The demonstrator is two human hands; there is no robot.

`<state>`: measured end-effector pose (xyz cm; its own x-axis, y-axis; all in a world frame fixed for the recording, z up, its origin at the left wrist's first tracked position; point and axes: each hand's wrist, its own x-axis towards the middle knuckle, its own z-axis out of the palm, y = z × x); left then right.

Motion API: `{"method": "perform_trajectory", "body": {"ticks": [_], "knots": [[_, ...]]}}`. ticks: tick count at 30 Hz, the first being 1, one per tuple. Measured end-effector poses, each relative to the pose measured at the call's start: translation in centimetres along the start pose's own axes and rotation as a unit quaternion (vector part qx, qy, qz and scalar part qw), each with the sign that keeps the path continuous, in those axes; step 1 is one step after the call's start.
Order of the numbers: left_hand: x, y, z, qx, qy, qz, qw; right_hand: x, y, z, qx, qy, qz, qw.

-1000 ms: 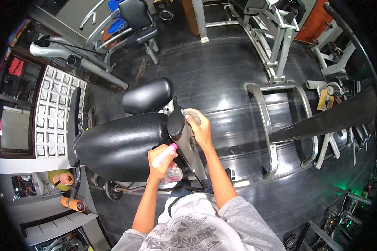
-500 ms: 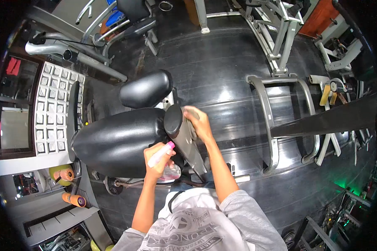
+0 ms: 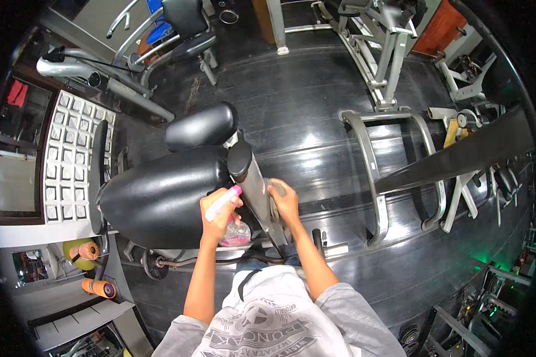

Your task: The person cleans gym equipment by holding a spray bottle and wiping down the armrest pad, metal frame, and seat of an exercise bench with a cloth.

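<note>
My left hand (image 3: 217, 209) is wrapped round a spray bottle (image 3: 237, 233) with a white and pink head and pink liquid in its clear body. The bottle is just in front of the black padded seat (image 3: 164, 193). My right hand (image 3: 284, 201) is closed on what looks like a grey cloth (image 3: 273, 185), pressed to the right side of a grey metal post (image 3: 254, 189). A black cap (image 3: 240, 157) covers the post's upper end. Beyond the seat sits a smaller black pad (image 3: 201, 127). The fingertips of my right hand are partly hidden.
A curved barbell (image 3: 220, 262) lies close to my legs. On the right stands a grey tubular frame (image 3: 372, 172) with a long dark beam (image 3: 458, 156). Orange rollers (image 3: 98, 288) are at the lower left, and a chair-like machine (image 3: 187, 35) is farther back.
My right hand has slid down along the post, toward my body, from near its capped end. My left hand still holds the spray bottle, and the view has shifted slightly.
</note>
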<state>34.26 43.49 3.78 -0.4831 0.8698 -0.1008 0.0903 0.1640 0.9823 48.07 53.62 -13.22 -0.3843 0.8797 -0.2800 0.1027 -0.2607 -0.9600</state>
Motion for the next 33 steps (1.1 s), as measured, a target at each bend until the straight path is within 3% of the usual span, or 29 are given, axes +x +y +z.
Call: {"method": "perform_trajectory", "body": {"ticks": [4, 7, 12, 14, 17, 22, 24, 29, 33], "knots": [[0.1, 0.3, 0.1, -0.023, 0.007, -0.018, 1.0, 0.6, -6.8, 1.5, 0.046, 0.037, -0.07, 0.996], [-0.1, 0.5, 0.2, -0.035, 0.006, -0.008, 0.999, -1.5, -7.1, 1.9, 0.008, 0.08, -0.116, 0.99], [-1.7, -0.7, 0.6, -0.074, -0.027, -0.029, 0.996, -5.2, 0.6, 0.7, -0.044, 0.112, -0.075, 0.99], [-2.6, -1.1, 1.1, -0.073, -0.042, -0.048, 0.995, -6.1, 2.5, 0.2, -0.036, 0.106, -0.011, 0.994], [-3.8, -2.9, 1.5, -0.082, -0.057, -0.061, 0.993, -4.3, -0.4, 0.5, -0.038, 0.095, -0.026, 0.994], [-4.7, -4.9, 1.3, -0.085, -0.082, -0.084, 0.989, -2.6, -6.4, 2.4, 0.009, 0.114, -0.116, 0.987], [-4.7, -5.6, 1.0, -0.099, -0.096, -0.094, 0.986, -3.7, -6.6, 2.3, -0.015, 0.124, -0.199, 0.972], [-4.2, -6.3, 0.2, -0.092, -0.142, -0.068, 0.983, -8.2, 1.4, 0.4, -0.057, 0.111, -0.131, 0.984], [-4.1, -6.3, 0.3, -0.09, -0.146, -0.071, 0.983, -8.3, 1.3, 0.4, -0.044, 0.118, -0.039, 0.991]]}}
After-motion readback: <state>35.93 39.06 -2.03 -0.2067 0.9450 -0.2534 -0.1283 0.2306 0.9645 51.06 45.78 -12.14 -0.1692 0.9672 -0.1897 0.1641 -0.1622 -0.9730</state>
